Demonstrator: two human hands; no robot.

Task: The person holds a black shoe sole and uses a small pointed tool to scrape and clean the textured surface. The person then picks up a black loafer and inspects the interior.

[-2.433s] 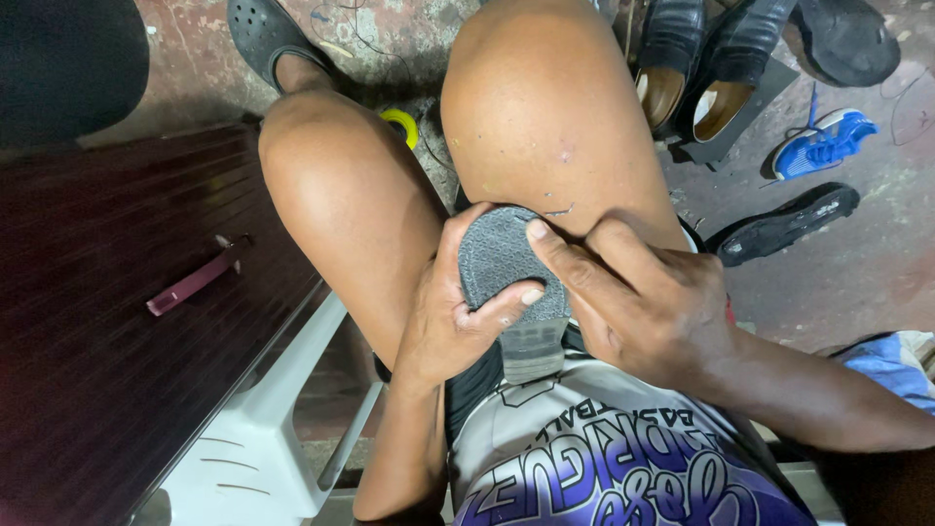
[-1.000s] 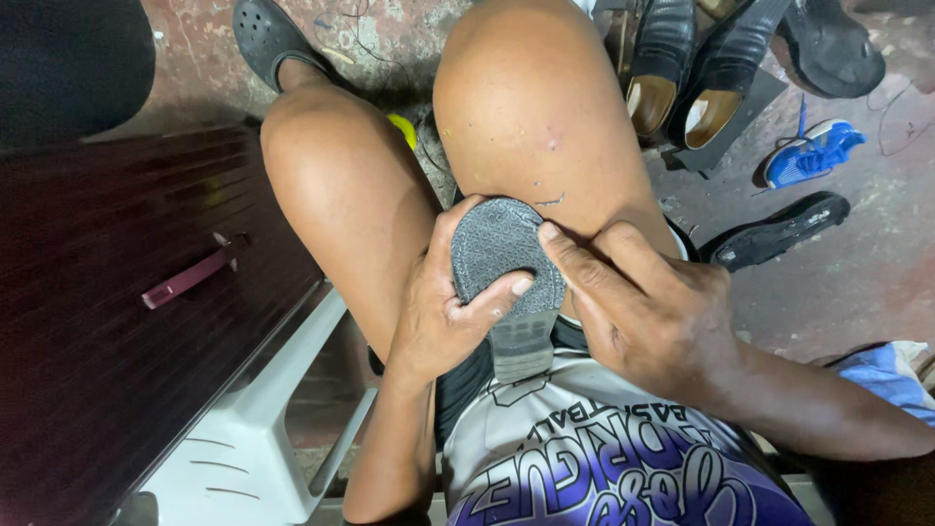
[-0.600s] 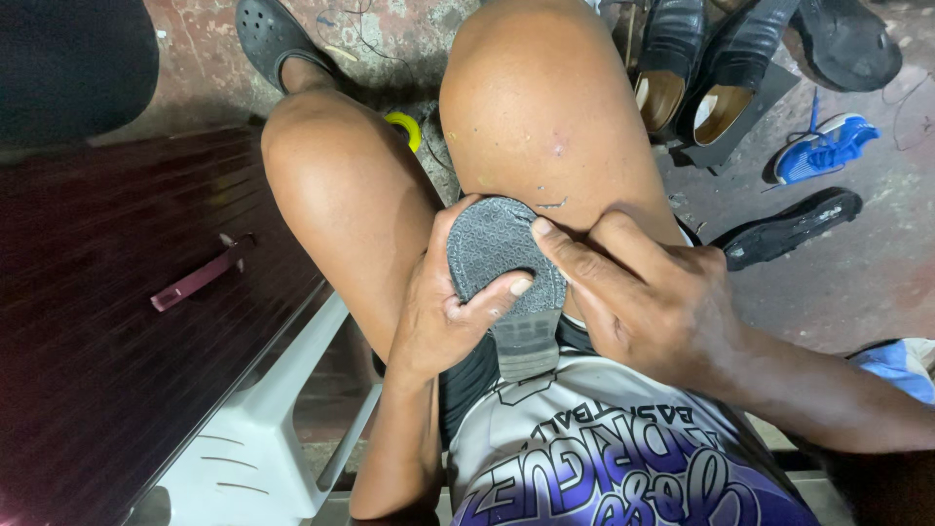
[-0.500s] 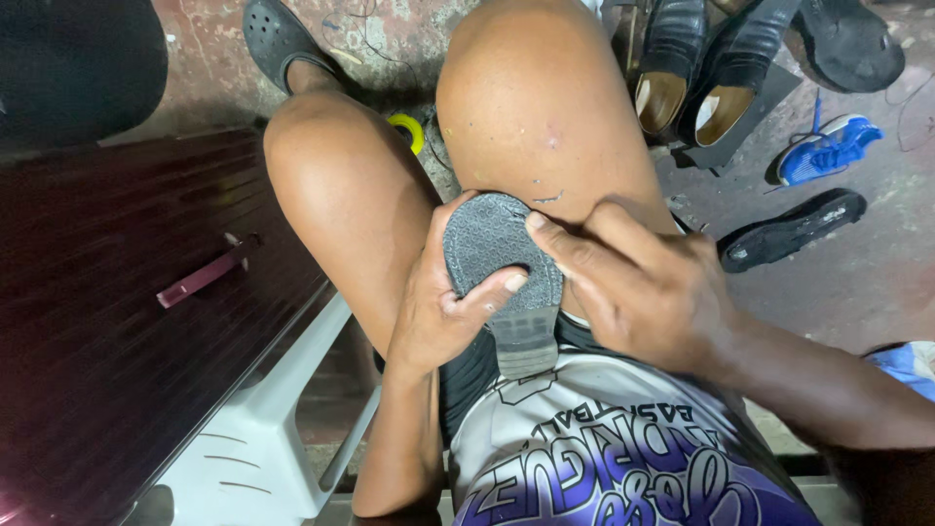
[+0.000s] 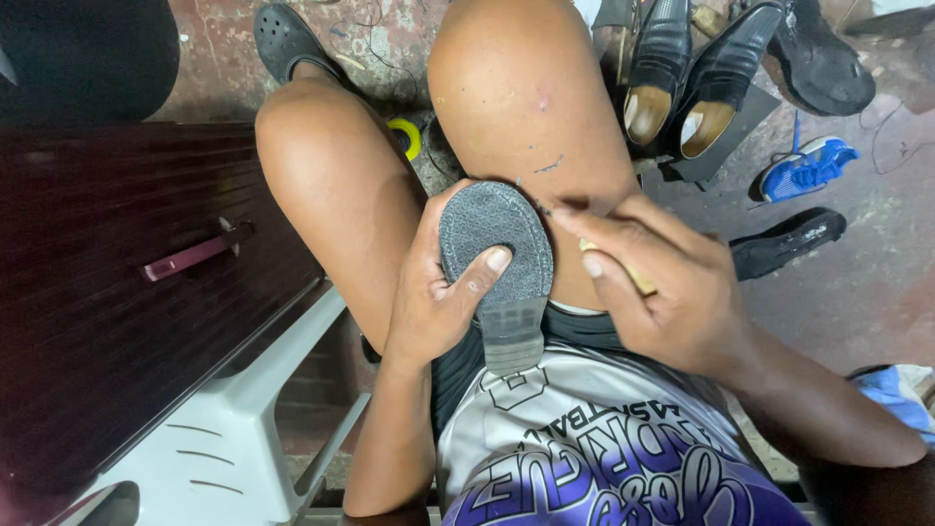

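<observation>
A shoe rests sole-up in my lap, its grey textured sole point(image 5: 495, 239) facing me and its heel toward my shirt. My left hand point(image 5: 438, 292) grips it from the left, with the thumb pressed across the sole. At the sole's right edge sits my right hand point(image 5: 662, 292), fingers curled around a small pale yellowish thing that is mostly hidden; the index finger points at the rim. Both bare knees rise just beyond the shoe.
A dark wooden bench top point(image 5: 107, 321) with a maroon tool point(image 5: 190, 255) lies to my left, over a white plastic chair point(image 5: 234, 429). On the floor at right are black dress shoes point(image 5: 682, 78), a blue shoe point(image 5: 804, 168), a black sole point(image 5: 789, 242). A yellow tape roll point(image 5: 407, 136) sits between my legs.
My right hand has slid from over the sole's right side to its outer right edge, uncovering more of the sole. The left hand keeps its grip.
</observation>
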